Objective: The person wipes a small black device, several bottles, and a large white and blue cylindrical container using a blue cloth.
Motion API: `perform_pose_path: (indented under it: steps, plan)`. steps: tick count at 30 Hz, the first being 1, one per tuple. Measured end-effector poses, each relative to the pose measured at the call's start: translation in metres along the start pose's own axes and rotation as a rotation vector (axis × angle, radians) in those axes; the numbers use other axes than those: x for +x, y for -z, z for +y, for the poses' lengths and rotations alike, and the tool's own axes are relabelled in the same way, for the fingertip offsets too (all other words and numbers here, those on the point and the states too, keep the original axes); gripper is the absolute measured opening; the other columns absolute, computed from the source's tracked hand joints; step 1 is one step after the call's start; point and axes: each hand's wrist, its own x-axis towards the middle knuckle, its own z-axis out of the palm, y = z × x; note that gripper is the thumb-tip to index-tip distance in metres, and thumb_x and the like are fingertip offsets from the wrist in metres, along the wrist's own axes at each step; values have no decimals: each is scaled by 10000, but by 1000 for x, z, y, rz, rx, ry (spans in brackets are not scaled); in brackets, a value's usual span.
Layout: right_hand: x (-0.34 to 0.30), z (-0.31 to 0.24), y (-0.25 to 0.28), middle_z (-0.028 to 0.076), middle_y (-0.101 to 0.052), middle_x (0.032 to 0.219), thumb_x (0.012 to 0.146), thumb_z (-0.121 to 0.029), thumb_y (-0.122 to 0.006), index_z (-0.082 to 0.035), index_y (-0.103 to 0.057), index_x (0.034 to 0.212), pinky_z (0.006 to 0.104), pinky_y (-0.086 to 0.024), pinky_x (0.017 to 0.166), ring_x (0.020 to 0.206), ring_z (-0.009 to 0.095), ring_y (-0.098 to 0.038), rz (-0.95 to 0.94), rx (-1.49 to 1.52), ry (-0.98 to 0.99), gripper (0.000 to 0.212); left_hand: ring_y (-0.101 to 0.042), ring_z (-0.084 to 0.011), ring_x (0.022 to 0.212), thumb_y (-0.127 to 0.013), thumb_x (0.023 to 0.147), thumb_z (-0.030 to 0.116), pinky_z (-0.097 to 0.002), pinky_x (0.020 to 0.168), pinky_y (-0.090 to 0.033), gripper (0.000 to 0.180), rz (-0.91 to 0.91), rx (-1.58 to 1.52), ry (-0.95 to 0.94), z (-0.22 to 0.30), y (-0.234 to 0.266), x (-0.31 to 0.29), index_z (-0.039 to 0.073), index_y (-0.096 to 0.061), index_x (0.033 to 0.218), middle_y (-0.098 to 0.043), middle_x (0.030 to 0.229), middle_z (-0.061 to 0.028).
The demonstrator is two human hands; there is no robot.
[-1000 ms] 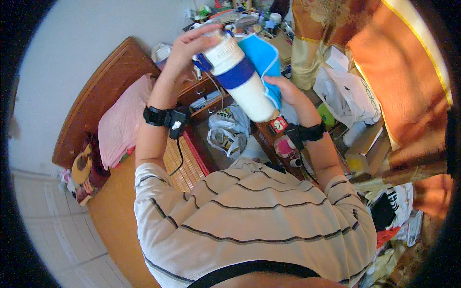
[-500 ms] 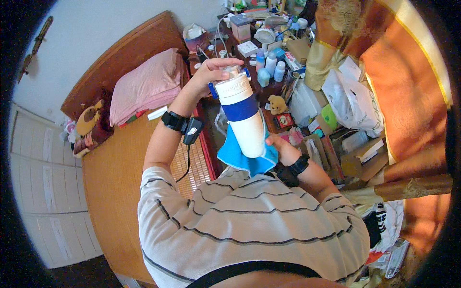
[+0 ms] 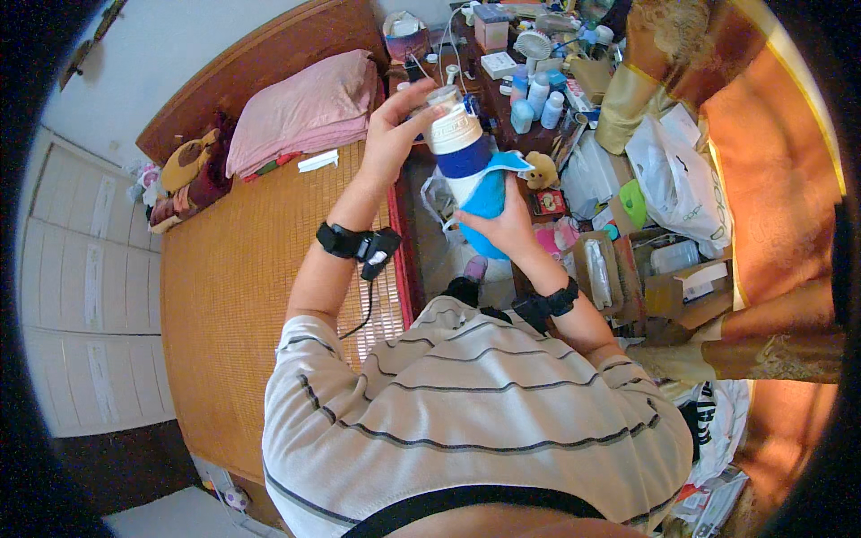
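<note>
A white bottle (image 3: 456, 134) with a dark blue band and a clear top is tilted in front of me, its upper end toward the far left. My left hand (image 3: 396, 130) closes around the top, thumb and fingers on either side. Around the lower body lies a bright blue cloth (image 3: 485, 199), which my right hand (image 3: 508, 224) presses against the bottle from the right. The cloth hides the bottle's base.
On the left is a bed with a woven mat (image 3: 260, 269) and a folded pink blanket (image 3: 305, 112). A desk at the back holds a small fan (image 3: 533, 45) and several bottles. Boxes and a white plastic bag (image 3: 677, 175) crowd the right, beside an orange curtain (image 3: 762, 134).
My right hand has moved up and left from near the base, wrapping the cloth around the bottle's side. The view has shifted, and the left hand still grips the top.
</note>
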Motion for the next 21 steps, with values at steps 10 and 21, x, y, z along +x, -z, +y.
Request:
perform_pose_path:
  steps: [10, 21]
  plan:
    - [2, -6, -12, 219, -489, 1009, 557, -273, -736, -31, -394, 1145, 440, -396, 795, 909, 391, -480, 347, -473, 294, 722, -480, -168, 937, -578, 786, 244, -280, 803, -390, 496, 461, -486, 9, 3, -43, -30, 54, -291, 1144, -472, 1028, -111]
    - [-9, -18, 1, 183, -522, 967, 563, -268, -729, -38, -498, 1053, 430, -417, 760, 875, 359, -511, 371, -528, 377, 589, -457, -183, 1008, -616, 748, 232, -322, 862, -364, 521, 214, -755, 150, 1, -31, -59, 96, -322, 1156, -455, 1082, -70]
